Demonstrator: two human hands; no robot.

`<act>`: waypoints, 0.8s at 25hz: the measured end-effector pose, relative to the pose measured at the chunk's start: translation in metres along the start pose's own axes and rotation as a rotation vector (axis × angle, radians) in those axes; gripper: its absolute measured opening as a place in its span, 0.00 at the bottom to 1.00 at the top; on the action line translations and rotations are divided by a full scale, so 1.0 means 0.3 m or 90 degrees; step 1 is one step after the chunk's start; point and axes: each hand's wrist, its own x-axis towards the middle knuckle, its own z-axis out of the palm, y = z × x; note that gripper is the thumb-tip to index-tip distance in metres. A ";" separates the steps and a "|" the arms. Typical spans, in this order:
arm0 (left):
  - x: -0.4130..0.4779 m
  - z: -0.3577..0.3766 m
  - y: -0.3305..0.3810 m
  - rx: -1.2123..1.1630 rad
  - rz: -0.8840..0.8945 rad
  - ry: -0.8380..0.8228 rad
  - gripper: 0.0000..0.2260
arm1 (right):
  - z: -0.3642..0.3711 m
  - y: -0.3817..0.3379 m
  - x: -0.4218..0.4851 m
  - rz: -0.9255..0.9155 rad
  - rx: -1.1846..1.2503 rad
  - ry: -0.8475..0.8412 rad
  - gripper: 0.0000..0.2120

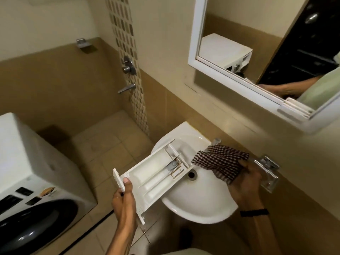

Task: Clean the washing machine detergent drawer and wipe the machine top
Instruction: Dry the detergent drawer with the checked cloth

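The white detergent drawer (156,173) is out of the machine and lies across the left rim of the white sink (200,205). My left hand (123,196) grips its front panel, thumb on top. Its compartments face up, and a grey siphon piece sits in the middle one. My right hand (246,179) holds a brown-and-white checked cloth (220,161) bunched over the back right of the basin, just beyond the drawer's far end. The washing machine (27,162), white with a dark round door, stands at the left with its top bare.
The sink's tap (216,140) pokes out behind the cloth. A clear soap holder (268,173) is fixed to the wall right of my right hand. A white-framed mirror (257,57) hangs above. Shower fittings (128,67) are on the far wall, with tiled floor below.
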 end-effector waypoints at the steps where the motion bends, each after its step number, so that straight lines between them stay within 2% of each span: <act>1: 0.036 -0.060 0.008 -0.001 -0.003 0.013 0.24 | 0.066 0.051 -0.041 0.027 0.026 -0.044 0.22; 5: 0.168 -0.323 0.067 -0.036 -0.014 0.072 0.22 | 0.327 0.341 -0.194 0.152 -0.006 -0.075 0.23; 9: 0.279 -0.595 0.110 -0.075 -0.015 0.162 0.24 | 0.537 0.659 -0.302 0.285 -0.038 -0.114 0.18; 12: 0.363 -0.816 0.121 -0.128 -0.017 0.246 0.23 | 0.688 0.879 -0.367 0.467 -0.006 -0.159 0.17; 15: 0.423 -0.997 0.116 -0.177 -0.032 0.329 0.21 | 0.812 1.052 -0.415 0.600 0.021 -0.187 0.22; 20: 0.551 -1.196 0.123 -0.214 -0.070 0.421 0.25 | 0.988 1.282 -0.449 0.675 0.018 -0.254 0.36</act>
